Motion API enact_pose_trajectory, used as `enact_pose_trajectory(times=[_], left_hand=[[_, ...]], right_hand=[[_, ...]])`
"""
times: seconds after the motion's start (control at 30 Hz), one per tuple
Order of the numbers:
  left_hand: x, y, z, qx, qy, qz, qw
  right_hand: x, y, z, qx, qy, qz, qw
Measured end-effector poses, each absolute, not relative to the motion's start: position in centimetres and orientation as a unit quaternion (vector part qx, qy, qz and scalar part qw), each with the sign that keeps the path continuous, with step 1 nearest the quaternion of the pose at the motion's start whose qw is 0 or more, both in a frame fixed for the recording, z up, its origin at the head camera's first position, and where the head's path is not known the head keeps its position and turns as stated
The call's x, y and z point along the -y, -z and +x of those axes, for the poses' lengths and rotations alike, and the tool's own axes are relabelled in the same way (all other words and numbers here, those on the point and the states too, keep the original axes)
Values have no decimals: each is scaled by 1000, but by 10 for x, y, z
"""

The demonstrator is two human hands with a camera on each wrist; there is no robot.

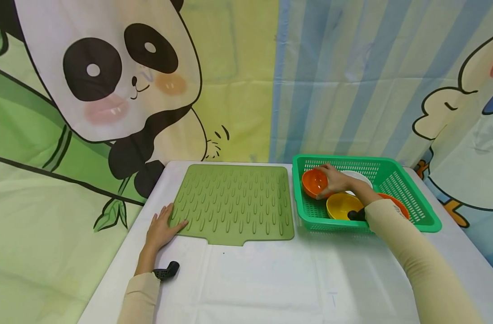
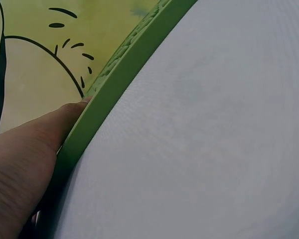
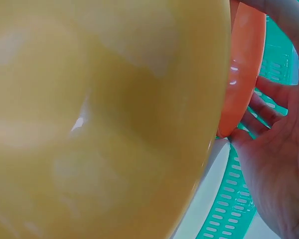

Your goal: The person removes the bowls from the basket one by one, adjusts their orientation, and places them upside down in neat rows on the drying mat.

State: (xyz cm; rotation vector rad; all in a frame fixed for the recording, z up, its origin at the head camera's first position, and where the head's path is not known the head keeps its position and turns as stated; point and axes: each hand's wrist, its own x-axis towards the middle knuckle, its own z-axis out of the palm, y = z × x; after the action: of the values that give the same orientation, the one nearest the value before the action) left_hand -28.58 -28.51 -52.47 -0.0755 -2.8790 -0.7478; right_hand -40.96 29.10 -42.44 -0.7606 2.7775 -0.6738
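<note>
The right hand [image 1: 334, 180] is positioned at the right of the head frame, inside the green basket [image 1: 345, 158], and grips the orange bowl [image 1: 312, 183]. Its fingers are partly opened and curved about the bowl: fingertips at the upper rim, thumb at the lower rim. The orange bowl sits at the left end of the basket, with its hollow side facing the camera; whether its base touches the basket floor cannot be determined. The yellow bowl [image 1: 339, 204] is located just below and to the right of the orange bowl; in the right wrist frame it fills the left and centre and covers part of the orange bowl. The white dish [image 1: 360, 176] lies behind the right hand, and the second orange dish [image 1: 399, 205] is partly covered by the right sleeve [image 1: 408, 243]. The left hand [image 1: 159, 231], at the lower left of the head frame, rests on the left edge of the green mat [image 1: 236, 202]; its fingers are extended, the thumb is spread across the lower left corner, and nothing is enclosed. The mat lies flat on the white table [image 1: 266, 279], left of the basket.
</note>
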Motion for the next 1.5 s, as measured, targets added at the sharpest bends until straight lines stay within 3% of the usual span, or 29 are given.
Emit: enact_pose_trajectory(times=[0.6, 0.8, 1.0, 1.2, 1.3, 1.4, 1.5], left_hand=[[287, 527, -290, 961, 259, -35, 88], [284, 520, -287, 959, 278, -41, 45], [270, 483, -275, 959, 281, -39, -6], [222, 429, -266, 950, 307, -38, 51], [188, 407, -261, 916, 391, -73, 53], [154, 393, -256, 850, 514, -116, -8], [119, 389, -252, 730, 653, -158, -128]], right_hand=[[-301, 393, -394, -918, 330, -207, 80], [-288, 367, -377, -902, 377, -197, 74], [-268, 341, -361, -863, 445, -230, 72], [-248, 334, -353, -793, 534, -287, 61], [-233, 329, -343, -752, 574, -318, 56], [-219, 326, -334, -711, 609, -348, 53], [-206, 323, -326, -681, 630, -371, 45]])
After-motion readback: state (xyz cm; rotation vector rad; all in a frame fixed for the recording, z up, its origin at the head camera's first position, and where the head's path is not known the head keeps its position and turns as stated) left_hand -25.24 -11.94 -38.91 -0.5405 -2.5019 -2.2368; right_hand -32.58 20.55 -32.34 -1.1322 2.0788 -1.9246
